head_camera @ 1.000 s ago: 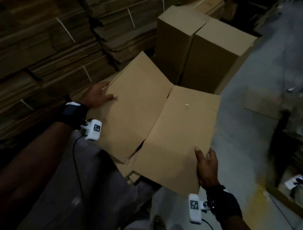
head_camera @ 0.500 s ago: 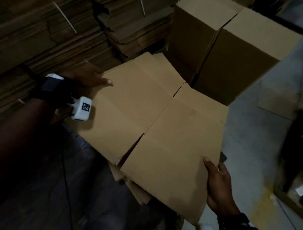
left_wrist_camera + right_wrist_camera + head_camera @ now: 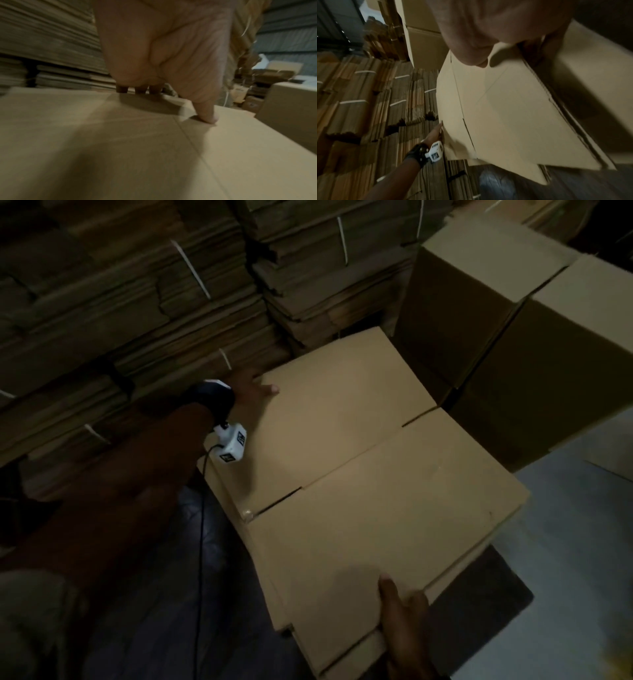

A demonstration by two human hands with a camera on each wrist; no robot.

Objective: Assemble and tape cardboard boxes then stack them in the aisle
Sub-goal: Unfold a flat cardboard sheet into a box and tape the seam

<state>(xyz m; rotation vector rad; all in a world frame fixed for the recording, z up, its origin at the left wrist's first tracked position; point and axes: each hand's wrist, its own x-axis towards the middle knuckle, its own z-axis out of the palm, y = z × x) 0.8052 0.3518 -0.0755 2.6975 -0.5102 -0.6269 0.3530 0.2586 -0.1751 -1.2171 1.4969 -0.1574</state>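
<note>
A flat, unfolded cardboard box (image 3: 359,474) is held between both hands over my lap, with more flattened sheets under it at the near edge. My left hand (image 3: 251,390) grips its far left edge, thumb on top (image 3: 207,116) and fingers curled under the edge (image 3: 139,89). My right hand (image 3: 400,621) pinches the near right edge, thumb on top and fingers beneath (image 3: 471,51). The cardboard sheet (image 3: 505,108) shows its creases and flap slits.
Bundled stacks of flat cardboard (image 3: 120,320) with white straps fill the left and back. Two assembled boxes (image 3: 513,337) stand side by side at the right rear. Grey floor (image 3: 565,542) lies to the right, with a dark patch under the sheet.
The flat box has swung away from me and levelled out, closer to the assembled boxes. The left hand moved along its far edge; the right hand kept its grip near the corner.
</note>
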